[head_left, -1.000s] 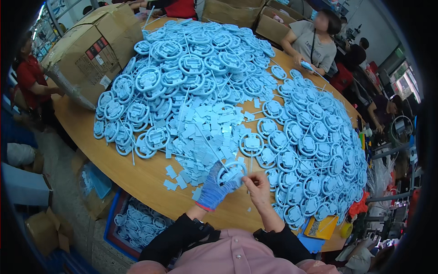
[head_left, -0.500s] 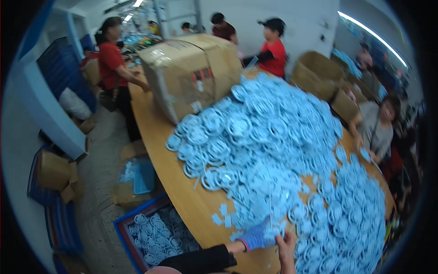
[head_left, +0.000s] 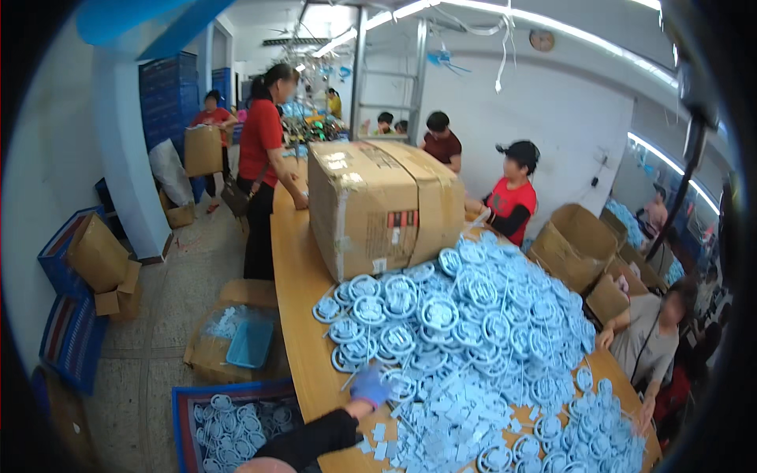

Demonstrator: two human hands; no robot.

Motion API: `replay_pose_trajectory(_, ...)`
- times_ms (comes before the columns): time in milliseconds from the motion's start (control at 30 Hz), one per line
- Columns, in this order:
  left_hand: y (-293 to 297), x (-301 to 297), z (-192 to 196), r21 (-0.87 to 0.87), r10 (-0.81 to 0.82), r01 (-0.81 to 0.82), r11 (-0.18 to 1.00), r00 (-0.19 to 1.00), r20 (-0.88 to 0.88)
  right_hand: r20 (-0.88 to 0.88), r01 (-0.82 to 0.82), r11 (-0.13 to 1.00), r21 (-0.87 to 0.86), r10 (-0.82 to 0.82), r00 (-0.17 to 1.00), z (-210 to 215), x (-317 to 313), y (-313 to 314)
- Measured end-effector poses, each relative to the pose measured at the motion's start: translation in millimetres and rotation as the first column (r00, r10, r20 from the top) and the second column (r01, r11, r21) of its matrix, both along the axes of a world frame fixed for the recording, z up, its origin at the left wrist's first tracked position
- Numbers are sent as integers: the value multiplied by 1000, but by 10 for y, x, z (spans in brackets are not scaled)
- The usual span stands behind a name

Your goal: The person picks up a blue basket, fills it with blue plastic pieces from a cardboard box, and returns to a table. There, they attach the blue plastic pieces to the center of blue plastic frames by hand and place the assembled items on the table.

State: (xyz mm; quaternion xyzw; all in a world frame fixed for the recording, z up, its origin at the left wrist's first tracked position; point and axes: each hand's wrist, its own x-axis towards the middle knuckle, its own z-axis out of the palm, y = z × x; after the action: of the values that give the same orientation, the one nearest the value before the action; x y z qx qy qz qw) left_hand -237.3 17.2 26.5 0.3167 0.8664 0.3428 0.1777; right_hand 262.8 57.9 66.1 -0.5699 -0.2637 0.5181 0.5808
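My left hand (head_left: 371, 386), in a purple-blue glove, reaches over the wooden table (head_left: 303, 331) to the near-left edge of a big pile of light blue plastic ring-shaped pieces (head_left: 489, 315). Its fingertips meet a ring piece (head_left: 400, 385) there; they are blurred, and I cannot make out whether they grip it. Just to the right of this hand lie many small flat light blue tabs (head_left: 449, 426). My right hand is out of view.
A large taped cardboard box (head_left: 378, 209) stands on the table behind the pile. Below the table's left side are a blue crate (head_left: 185, 426) of ring pieces and a carton with a blue tray (head_left: 251, 344). Co-workers stand around the table; one (head_left: 643, 339) is at the right.
My left hand has moved away from the near tabs, up and left to the ring pile. My right hand has left the view. The head view has tilted up.
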Motion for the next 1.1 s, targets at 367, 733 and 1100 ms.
replay_pose_trajectory(367,1024,-331,122,-108,-175,197,974,967,186,676,-533,841,-90,444,588,-265,-1010,196)
replay_pose_trajectory(733,245,303,25,131,-232,244,961,448,864,930,-577,781,-239,355,95,-530,-1326,237)
replay_pose_trajectory(1100,-345,1113,154,384,-369,-142,912,124,921,190,-565,806,-174,591,784,-306,-1415,-30)
